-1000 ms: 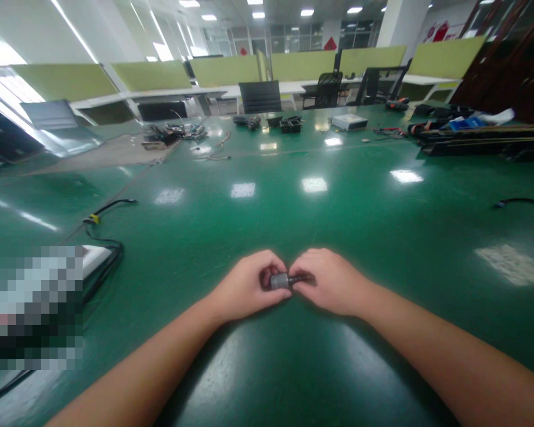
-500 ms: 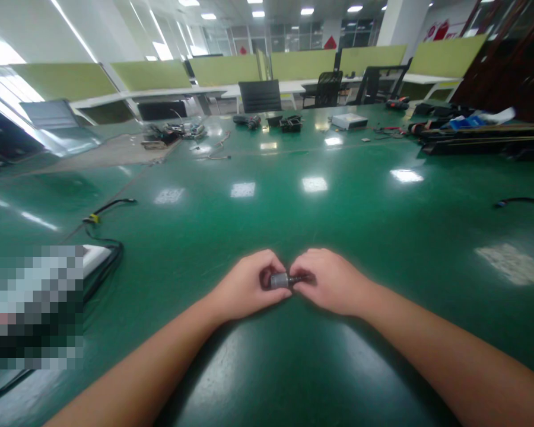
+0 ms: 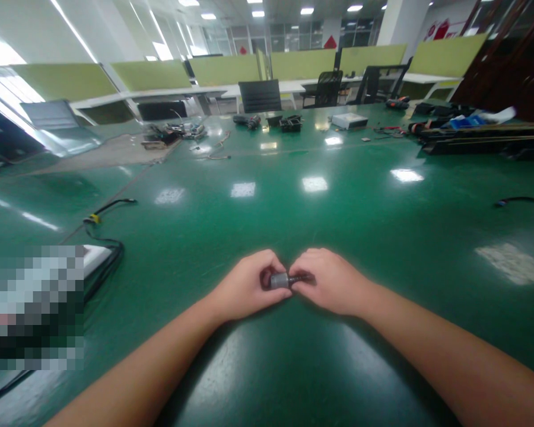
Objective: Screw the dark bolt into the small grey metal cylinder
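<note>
At the far left, a white-edged device [image 3: 97,256] is lying on the green counter [image 3: 360,219], a black cord [image 3: 118,244] curving beside it. Farther out, a dark cable with a yellow piece [image 3: 93,219] is resting loose, probably just set out of the way.

Near the middle, the left hand [image 3: 238,290] is holding a small grey cylinder [image 3: 279,280] sideways, its fingers curling around and clamping it, apparently to steady the body while leaving its right end exposed. From that end a slender dark part [image 3: 299,277] is reaching across the gap. The right hand [image 3: 333,283] is pinching this part with fingers closed on it, likely because so thin a piece is calling for a fingertip grip. Both forearms are angling inward, seemingly bracing the grip low over the counter. Whether the two parts are forming one piece, I cannot tell.

At the far right, another dark cable [image 3: 523,201] is lying well apart from the hands.

As for writing, a pixelated patch is hiding much of the device, the cylinder is showing no readable label, and the red wall markings [image 3: 440,31] are appearing too blurred to read.
</note>
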`<action>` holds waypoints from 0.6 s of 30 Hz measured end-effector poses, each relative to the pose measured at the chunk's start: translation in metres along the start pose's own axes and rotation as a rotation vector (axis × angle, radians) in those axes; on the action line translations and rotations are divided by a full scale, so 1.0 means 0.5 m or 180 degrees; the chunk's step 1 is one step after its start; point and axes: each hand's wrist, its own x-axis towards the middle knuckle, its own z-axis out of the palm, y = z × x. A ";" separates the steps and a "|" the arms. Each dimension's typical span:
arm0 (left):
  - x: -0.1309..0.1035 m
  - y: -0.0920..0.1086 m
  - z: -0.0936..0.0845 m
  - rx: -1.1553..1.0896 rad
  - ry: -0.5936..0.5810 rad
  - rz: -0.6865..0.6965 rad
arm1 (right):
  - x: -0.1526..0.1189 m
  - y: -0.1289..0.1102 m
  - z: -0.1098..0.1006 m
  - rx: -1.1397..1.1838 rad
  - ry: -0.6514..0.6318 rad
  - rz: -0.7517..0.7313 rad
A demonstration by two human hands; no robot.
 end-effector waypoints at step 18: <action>0.002 0.005 -0.006 0.0276 0.0119 0.0168 | 0.000 0.001 -0.012 -0.0070 -0.0104 -0.0125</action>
